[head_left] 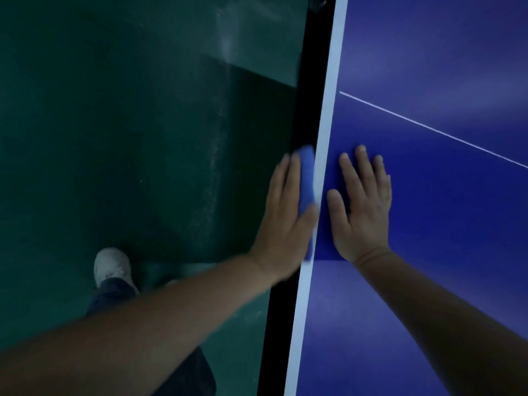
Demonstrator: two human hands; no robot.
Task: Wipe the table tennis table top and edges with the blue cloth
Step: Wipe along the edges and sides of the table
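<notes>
Left hand (285, 212) grip: fingers straight & together, palm pressing a folded blue cloth (306, 178) flat vs. the black side edge (305, 95) of the table. Thumb lies over the white border stripe (328, 110), blurred. Cloth's long axis runs along the edge, pointing away from the person, its far end showing past the fingertips. Right hand (363, 207) grip: fingers spread, flat on the blue table top (428, 224) just inside the stripe, holding nothing. Thin white centre line (428, 131) crosses the top beyond. Below left: dark green floor (114, 110), white shoe (113, 265), dark trouser leg (111, 292).
</notes>
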